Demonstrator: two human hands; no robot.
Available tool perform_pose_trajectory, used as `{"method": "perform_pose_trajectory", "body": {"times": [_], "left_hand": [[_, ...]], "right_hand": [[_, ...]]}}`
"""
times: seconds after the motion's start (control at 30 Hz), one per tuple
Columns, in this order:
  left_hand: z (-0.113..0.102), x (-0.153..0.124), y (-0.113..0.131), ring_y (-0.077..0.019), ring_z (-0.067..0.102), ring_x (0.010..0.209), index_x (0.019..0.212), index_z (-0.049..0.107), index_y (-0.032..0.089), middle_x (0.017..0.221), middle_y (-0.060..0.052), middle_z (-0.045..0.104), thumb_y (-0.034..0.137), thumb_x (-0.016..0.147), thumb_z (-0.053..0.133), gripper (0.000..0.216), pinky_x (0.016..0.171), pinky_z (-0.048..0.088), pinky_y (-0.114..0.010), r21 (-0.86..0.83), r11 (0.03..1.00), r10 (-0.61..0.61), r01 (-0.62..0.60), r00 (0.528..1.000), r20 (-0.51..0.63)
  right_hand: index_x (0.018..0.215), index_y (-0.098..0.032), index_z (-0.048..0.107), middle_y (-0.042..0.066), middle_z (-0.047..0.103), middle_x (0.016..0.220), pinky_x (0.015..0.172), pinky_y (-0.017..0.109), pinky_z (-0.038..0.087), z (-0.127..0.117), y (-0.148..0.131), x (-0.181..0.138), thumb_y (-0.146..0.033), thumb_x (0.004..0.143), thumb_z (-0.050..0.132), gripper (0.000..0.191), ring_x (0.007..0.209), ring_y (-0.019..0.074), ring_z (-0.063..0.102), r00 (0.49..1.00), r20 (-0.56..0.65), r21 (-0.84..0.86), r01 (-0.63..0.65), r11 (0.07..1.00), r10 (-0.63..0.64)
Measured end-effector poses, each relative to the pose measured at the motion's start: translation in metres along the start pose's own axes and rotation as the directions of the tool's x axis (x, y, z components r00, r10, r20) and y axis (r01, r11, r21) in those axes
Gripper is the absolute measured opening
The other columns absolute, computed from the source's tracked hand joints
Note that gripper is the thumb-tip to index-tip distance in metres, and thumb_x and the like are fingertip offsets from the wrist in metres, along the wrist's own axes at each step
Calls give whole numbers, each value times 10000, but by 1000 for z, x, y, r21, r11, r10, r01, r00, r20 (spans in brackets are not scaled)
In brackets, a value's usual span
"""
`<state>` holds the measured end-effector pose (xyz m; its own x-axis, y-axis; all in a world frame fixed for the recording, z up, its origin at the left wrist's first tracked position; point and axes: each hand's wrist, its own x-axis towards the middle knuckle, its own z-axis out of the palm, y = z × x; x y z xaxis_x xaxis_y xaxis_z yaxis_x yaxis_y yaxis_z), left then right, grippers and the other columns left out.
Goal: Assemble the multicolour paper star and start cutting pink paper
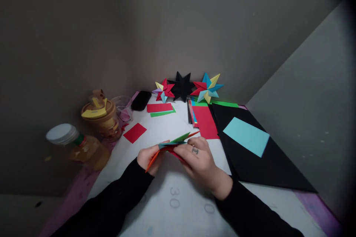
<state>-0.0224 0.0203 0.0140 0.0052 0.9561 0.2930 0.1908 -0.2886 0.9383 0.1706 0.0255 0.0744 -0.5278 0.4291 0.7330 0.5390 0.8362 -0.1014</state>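
Observation:
Both my hands hold a folded multicoloured paper piece (175, 143), with green, blue, red and orange points, just above the white table top (178, 200). My left hand (150, 158) grips its left end from below, fingers closed. My right hand (198, 159) pinches its right side from above. Both sleeves are black.
Three finished paper stars, one red and yellow (164, 90), one black (182, 86), one red, blue and yellow (207, 87), stand against the back wall. Red sheets (135, 132) (205, 121), a black sheet (258, 163) bearing light blue paper (246, 136), a phone (141, 100), two bottles (101, 116) (79, 148) lie around.

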Motion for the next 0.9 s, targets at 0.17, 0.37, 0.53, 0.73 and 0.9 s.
{"method": "perform_pose_trajectory", "body": {"times": [0.17, 0.37, 0.53, 0.73, 0.9], "left_hand": [[-6, -1, -1, -238, 683, 982, 1139, 678, 212, 1120, -31, 703, 183, 841, 564, 321, 874, 551, -322, 217, 964, 126, -156, 981, 144], [-7, -6, 1, -228, 680, 991, 1232, 613, 213, 1190, -31, 666, 211, 879, 520, 365, 877, 555, -316, 288, 923, 195, -256, 955, 223], [-6, -6, 5, -225, 699, 916, 1194, 642, 216, 1057, -28, 730, 307, 869, 549, 350, 774, 577, -286, 319, 914, 187, -251, 958, 218], [-7, -8, -1, -209, 709, 881, 1233, 612, 225, 1082, -32, 722, 248, 870, 528, 373, 776, 574, -281, 317, 893, 257, -318, 941, 219], [-5, -10, 1, -223, 674, 1007, 1284, 564, 240, 1175, -32, 679, 249, 851, 561, 433, 858, 549, -298, 302, 900, 258, -314, 942, 213]], "right_hand": [[975, -206, 637, 19, 709, 860, 719, 365, 320, 5, -2, 1, -107, 862, 531, 184, 834, 208, 506, 997, -17, 15, -71, 997, 71], [912, -234, 668, 8, 707, 834, 770, 397, 344, 6, -4, 0, -124, 852, 559, 166, 850, 217, 498, 988, -62, 97, -132, 987, 138], [864, -245, 673, 23, 667, 834, 795, 406, 404, 5, 0, 1, -169, 819, 617, 105, 875, 220, 499, 969, -47, 223, -225, 948, 241], [752, -206, 662, 100, 458, 1295, 1002, 554, 308, 5, 2, -1, -192, 825, 566, 122, 1269, 330, 323, 939, -25, 238, -327, 914, 343], [619, -175, 596, 85, 339, 1448, 1053, 589, 230, 9, 0, -3, -196, 854, 497, 256, 1369, 359, 200, 905, -3, 213, -415, 884, 426]]}}
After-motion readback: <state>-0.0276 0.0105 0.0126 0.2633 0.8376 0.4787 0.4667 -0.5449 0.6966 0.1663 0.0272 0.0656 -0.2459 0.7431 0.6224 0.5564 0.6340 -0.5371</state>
